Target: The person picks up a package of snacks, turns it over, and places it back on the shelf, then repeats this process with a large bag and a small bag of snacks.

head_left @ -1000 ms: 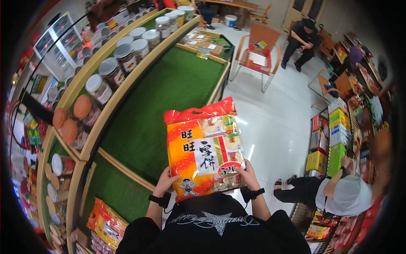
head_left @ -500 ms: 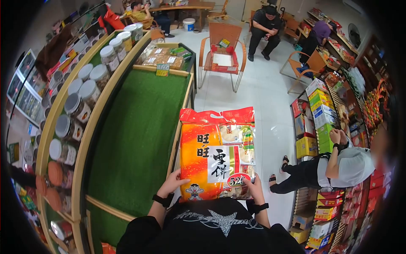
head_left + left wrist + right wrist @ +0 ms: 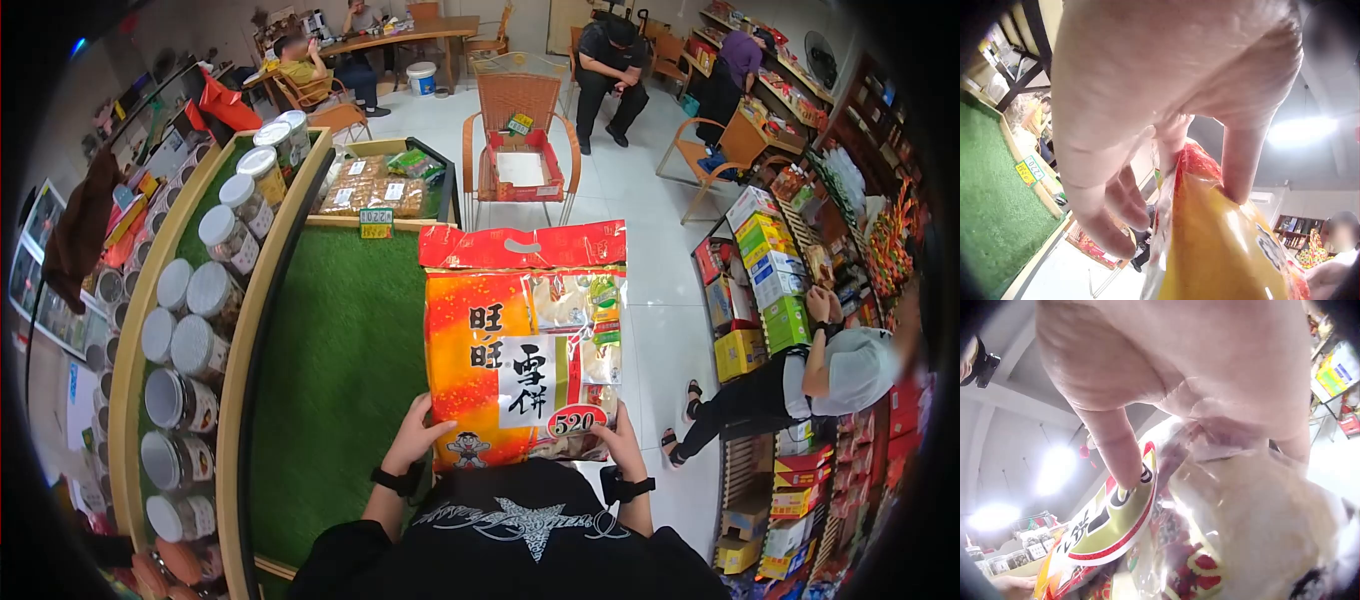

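The left hand (image 3: 413, 437) grips the lower left edge of a large plastic snack bag (image 3: 525, 345), its thumb laid over the printed front and the other fingers round behind. The right hand (image 3: 622, 440) grips the lower right edge in the same way, thumb on the front near the oval that reads 520. The bag is upright between the two hands, just in front of the person's black shirt (image 3: 530, 525).

The bag is glossy and plump. A red band with an oval handle slot runs along its top, above both hands. On the side nearer the left hand the front is orange and red, with a small cartoon figure at the bottom; large dark characters stand on the orange and on a white panel in the middle. Toward the right hand, clear film shows pale round crackers in small wrappers. The film is creased and shiny beside the right palm.

To the left of the left hand is a bench (image 3: 330, 370) covered in green turf, with a row of lidded jars (image 3: 200, 345) along its far left side. Beyond the hands, a chair (image 3: 519, 100) bears a red box (image 3: 524, 166).
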### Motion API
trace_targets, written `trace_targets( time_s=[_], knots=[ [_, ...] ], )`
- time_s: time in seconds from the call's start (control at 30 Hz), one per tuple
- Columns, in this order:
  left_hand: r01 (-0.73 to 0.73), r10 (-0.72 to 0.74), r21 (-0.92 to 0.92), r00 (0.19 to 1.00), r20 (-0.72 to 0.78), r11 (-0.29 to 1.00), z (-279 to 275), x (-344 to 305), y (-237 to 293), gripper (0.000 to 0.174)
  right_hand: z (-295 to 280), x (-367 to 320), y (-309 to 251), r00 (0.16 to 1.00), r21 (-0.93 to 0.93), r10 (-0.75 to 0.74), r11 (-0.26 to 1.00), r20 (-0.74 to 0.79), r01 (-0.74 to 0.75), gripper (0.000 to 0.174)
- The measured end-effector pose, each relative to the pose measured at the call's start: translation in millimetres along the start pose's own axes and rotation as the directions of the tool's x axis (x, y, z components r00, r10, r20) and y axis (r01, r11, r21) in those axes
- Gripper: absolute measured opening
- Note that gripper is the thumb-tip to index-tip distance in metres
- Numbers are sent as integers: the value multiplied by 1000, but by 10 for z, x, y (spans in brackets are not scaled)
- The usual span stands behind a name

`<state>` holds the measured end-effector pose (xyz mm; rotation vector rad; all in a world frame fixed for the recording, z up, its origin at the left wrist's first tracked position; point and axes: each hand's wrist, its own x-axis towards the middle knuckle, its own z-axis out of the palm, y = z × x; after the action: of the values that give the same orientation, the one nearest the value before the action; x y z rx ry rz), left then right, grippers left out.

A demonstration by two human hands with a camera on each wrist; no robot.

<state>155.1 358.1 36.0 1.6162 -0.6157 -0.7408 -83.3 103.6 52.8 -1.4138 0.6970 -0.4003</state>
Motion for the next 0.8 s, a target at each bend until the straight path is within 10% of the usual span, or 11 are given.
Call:
trace_targets(
  time_s=[0.8],
  knots=[
    [-10,-93,-320,948,-305,948,235,1995,474,54,-306,3141,-741,944,-410,52,908,324,91,56]
  ],
)
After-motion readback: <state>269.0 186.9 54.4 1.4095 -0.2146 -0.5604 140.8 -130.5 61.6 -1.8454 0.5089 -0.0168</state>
